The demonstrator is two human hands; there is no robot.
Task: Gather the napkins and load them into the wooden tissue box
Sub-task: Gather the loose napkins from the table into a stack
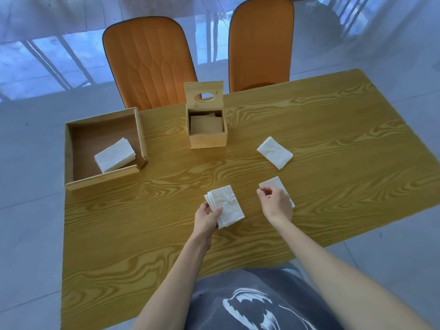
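Note:
The wooden tissue box (207, 140) stands at the far middle of the table, its lid with an oval hole tipped up, and napkins lie inside. My left hand (206, 216) grips a small stack of white napkins (227, 204) by its near left corner. My right hand (276, 203) hovers with fingers apart over a napkin (273, 182) lying flat on the table, partly hiding it. Another folded napkin (275, 152) rests further back on the right.
A shallow wooden tray (71, 153) at the left holds a stack of napkins (115, 155). Two orange chairs (150, 63) stand behind the wood-grain table (142, 234). The floor is glossy grey tile.

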